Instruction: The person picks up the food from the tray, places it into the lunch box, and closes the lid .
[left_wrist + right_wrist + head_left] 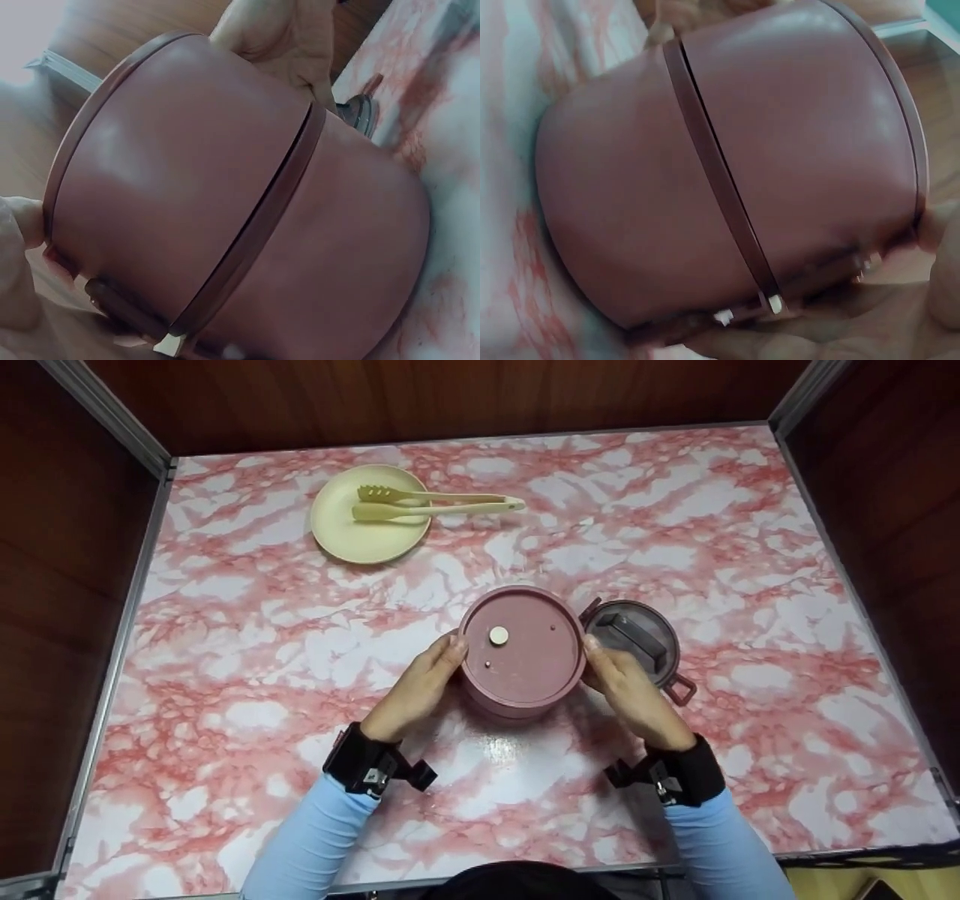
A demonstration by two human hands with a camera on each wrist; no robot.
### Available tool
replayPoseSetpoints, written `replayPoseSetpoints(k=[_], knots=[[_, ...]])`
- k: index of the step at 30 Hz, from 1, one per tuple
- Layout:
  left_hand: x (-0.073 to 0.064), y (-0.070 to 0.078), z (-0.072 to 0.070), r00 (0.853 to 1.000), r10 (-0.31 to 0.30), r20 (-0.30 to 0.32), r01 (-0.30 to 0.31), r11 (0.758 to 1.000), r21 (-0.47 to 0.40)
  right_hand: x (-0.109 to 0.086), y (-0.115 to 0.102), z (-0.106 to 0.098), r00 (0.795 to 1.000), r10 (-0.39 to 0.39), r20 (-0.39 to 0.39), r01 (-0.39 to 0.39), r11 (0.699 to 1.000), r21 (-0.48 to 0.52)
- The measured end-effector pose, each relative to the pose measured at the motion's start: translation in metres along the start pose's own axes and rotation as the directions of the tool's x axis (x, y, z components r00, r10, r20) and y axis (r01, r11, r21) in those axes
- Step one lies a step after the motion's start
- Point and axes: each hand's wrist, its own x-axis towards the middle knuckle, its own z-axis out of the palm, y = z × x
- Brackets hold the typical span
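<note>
A round mauve lunch box (521, 652) stands upright on the table between both hands. Its flat lid bears a pale round button and two small knobs. In the left wrist view its side (187, 172) shows two stacked tiers, parted by a darker band, with clasps near the hand. My left hand (420, 681) grips the left side, thumb at the lid's rim and fingers along the wall. My right hand (630, 690) holds the opposite side the same way, beside the clasps in the right wrist view. The base touches the tabletop.
Close behind the right hand sits a small pot (671, 630) with a dark lid and reddish side handles. Farther back on the left lies a pale yellow plate (337, 529), with a pronged server (382, 495) and a flat-ended utensil (379, 512) across it. Wooden panels enclose the table.
</note>
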Motion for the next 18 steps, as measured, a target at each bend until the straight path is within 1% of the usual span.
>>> replayPoseSetpoints(k=[3, 6, 8, 10, 12, 14, 15, 18], knots=[[0.0, -0.001, 0.001, 1.0, -0.018, 0.009, 0.018, 1.0, 0.017, -0.001, 0.001, -0.003, 1.0, 0.025, -0.013, -0.025, 1.0, -0.01], [-0.001, -0.002, 0.001, 1.0, -0.024, 0.014, 0.023, 0.999, 0.023, -0.003, 0.003, -0.005, 0.999, 0.018, -0.03, -0.02, 0.999, -0.04], [-0.002, -0.002, -0.001, 1.0, -0.01, 0.022, 0.01, 1.0, 0.016, -0.004, 0.003, -0.007, 0.999, -0.007, -0.045, 0.003, 0.997, -0.071], [-0.004, -0.001, -0.004, 1.0, 0.01, 0.026, -0.011, 1.0, 0.026, -0.005, 0.003, -0.01, 0.996, -0.065, -0.054, 0.057, 0.988, -0.145], [-0.006, -0.001, -0.009, 0.999, 0.04, 0.021, -0.041, 0.997, 0.071, -0.005, 0.002, -0.013, 0.989, -0.134, -0.057, 0.117, 0.964, -0.241], [-0.008, 0.0, -0.014, 0.997, 0.074, 0.019, -0.076, 0.988, 0.135, -0.006, 0.002, -0.017, 0.977, -0.211, -0.043, 0.183, 0.921, -0.344], [-0.009, 0.001, -0.017, 0.996, 0.087, 0.019, -0.089, 0.981, 0.173, -0.006, 0.001, -0.019, 0.969, -0.245, -0.029, 0.216, 0.899, -0.382], [-0.009, 0.001, -0.025, 0.99, 0.135, 0.043, -0.142, 0.956, 0.255, -0.006, 0.0, -0.025, 0.952, -0.304, 0.029, 0.283, 0.842, -0.46]])
